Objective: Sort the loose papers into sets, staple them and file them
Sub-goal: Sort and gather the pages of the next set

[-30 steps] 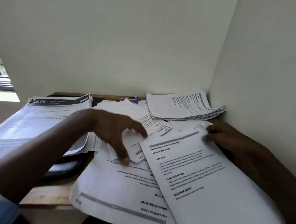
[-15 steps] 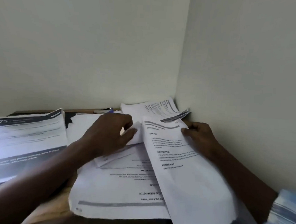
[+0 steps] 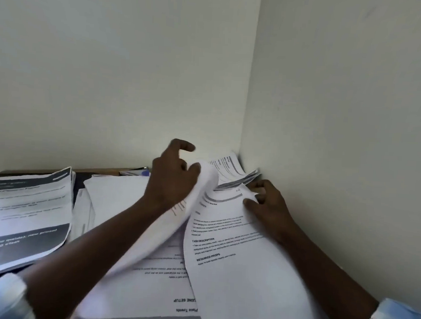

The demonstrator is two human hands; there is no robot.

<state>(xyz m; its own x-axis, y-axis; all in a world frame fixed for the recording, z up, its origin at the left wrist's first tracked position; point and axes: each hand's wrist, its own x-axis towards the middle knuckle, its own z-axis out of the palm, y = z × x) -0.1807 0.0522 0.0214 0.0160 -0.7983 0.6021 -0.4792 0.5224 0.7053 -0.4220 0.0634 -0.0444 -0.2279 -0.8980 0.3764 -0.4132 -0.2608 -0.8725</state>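
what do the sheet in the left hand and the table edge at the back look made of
The sheet: thin matt white paper; it curls limply where the left hand grips it. The printed page the right hand holds looks alike. The table edge: brown matt strip, likely wood or wood-look board; too little shows to tell.

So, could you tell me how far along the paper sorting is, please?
Early days. One stack lies in the corner, perhaps a sorted set. In hand: the left hand grips a curled sheet, and the right hand pinches the top edge of a printed page. Left: loose sheets lie spread beneath them; no stapling or filing shows yet.
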